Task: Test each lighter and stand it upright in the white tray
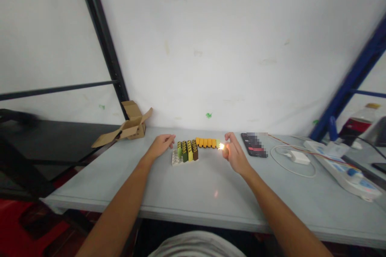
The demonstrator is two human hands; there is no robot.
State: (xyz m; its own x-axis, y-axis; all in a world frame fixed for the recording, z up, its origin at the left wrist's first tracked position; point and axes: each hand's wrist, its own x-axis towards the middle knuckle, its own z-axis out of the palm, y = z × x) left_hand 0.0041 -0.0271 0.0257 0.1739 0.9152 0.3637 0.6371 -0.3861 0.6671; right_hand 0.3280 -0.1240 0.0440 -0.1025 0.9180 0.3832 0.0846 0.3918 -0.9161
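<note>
Forearms fill my near view. Right hand (234,153) pinches what looks like a lit lighter (222,147), just right of the orange row (206,142), which runs left-right. Left hand (162,145) rests loosely open on the bench (193,192) beside the block tray (187,152).

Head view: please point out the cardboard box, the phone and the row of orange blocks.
cardboard box (132,126): head view, on its side wall.
phone (254,145): head view, middle of its screen.
row of orange blocks (205,142): head view, a middle block.

phone (254,144) screen: blurred out, unreadable
thing in right hand (233,153): lost in glare
bottle (358,123): cut off by right edge
</note>
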